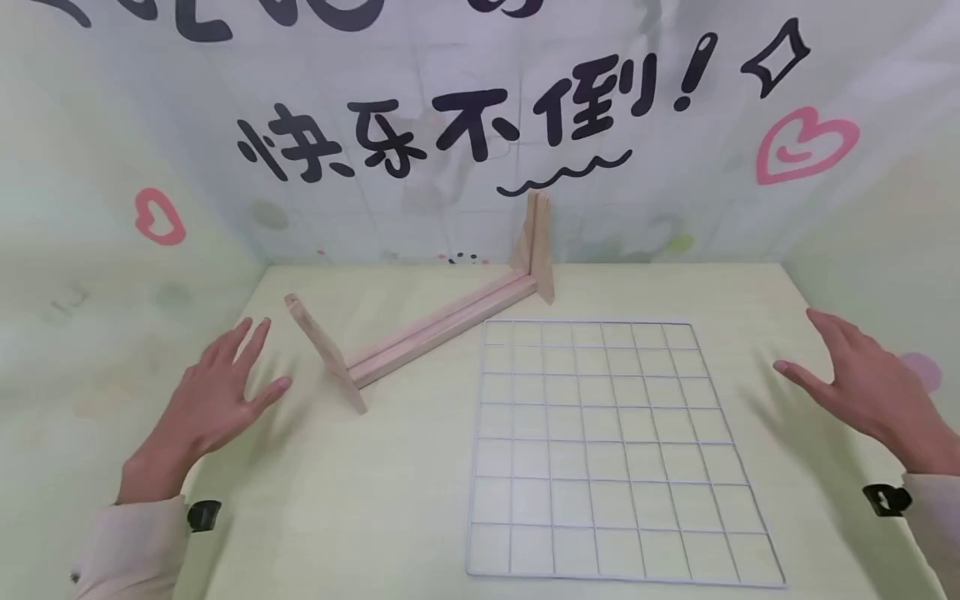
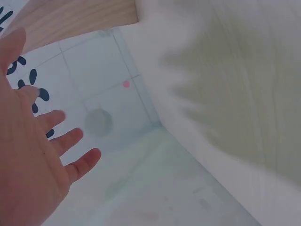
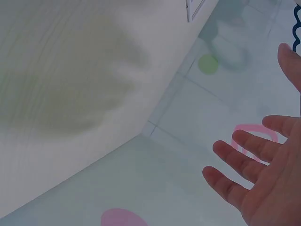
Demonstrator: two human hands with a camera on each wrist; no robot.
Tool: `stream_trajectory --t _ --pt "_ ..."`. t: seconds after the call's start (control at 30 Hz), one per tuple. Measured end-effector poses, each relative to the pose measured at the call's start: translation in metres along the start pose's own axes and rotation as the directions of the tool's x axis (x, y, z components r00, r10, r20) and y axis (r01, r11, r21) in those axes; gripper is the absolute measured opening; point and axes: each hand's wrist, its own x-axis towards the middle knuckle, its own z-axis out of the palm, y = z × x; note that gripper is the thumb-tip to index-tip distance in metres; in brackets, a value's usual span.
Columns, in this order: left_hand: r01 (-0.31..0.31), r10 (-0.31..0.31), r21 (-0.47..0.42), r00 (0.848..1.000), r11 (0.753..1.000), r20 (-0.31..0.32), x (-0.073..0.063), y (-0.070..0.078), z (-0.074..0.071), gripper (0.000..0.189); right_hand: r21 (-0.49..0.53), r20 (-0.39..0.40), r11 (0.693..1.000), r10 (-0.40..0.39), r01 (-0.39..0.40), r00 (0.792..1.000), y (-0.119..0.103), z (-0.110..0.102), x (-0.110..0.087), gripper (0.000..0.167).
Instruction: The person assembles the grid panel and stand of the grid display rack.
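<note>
Left hand (image 1: 213,396): fingers spread wide, holding nothing, at 9 o'clock of the wooden stand (image 1: 431,321).
Right hand (image 1: 862,379): fingers wide, empty, at 3 o'clock of the wire grid (image 1: 611,446).
Risk: I think a careless brush could tip the stand.

We see a pale yellow-green desk (image 1: 405,500) closed in by printed backdrop walls at its back and on both sides. On it a white wire grid panel (image 1: 611,446) lies flat, and we take this as our landmark. Just beyond the grid's far-left corner a wooden stand (image 1: 438,321) rests on the desk: two long rails running slantwise away from the grid's left edge, with an upright end piece at each end, the farther one near the back wall.
</note>
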Motion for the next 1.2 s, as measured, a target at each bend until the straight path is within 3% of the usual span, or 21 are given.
stream_trajectory --t 0.27,0.53,0.73,0.9,1.2 --pt "-0.018 0.015 -0.118 1.000 0.993 -0.025 -0.011 0.024 0.003 0.077 0.055 0.100 0.996 0.060 -0.066 0.993 -0.005 0.001 -0.003 0.090" --pt "0.057 -0.036 -0.172 0.992 0.983 0.123 -0.015 0.048 0.008 0.081 0.095 0.119 0.994 0.045 -0.056 0.992 -0.012 0.010 -0.004 0.088" --pt "0.050 -0.011 -0.203 0.982 0.978 0.187 -0.014 0.065 0.015 0.084 0.128 0.158 0.990 0.032 -0.052 0.987 -0.019 0.019 -0.007 0.084" --pt "0.043 0.005 -0.229 0.979 0.972 0.204 -0.013 0.075 0.018 0.080 0.162 0.190 0.985 0.020 -0.052 0.982 -0.021 0.022 -0.009 0.079" --pt "0.091 -0.038 -0.220 0.971 0.971 0.234 -0.011 0.088 0.019 0.076 0.202 0.225 0.977 0.013 -0.060 0.974 -0.026 0.027 -0.012 0.074"
